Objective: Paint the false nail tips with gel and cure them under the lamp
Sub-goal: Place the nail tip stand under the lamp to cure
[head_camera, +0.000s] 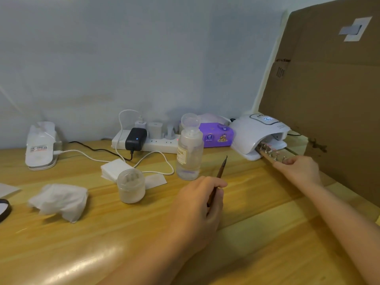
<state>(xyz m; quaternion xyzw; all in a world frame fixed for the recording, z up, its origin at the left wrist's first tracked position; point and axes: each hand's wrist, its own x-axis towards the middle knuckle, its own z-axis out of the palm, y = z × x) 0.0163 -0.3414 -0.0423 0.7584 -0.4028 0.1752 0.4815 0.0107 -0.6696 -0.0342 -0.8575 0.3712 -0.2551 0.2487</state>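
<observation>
Right hand [301, 168]: fingers grasp wooden strip of nail tips [269, 155], its far end inside white dome lamp [260, 135].
Left hand [200, 204]: fingers clasp thin brown brush [221, 170].
Risk: a tilted strip could smear uncured gel on the lamp mouth.

The far end of the nail tip holder [267, 153] is hidden inside the lamp [259, 134]. The lamp's display digits are blurred. The dark round object [4, 208] is cut by the left edge.
</observation>
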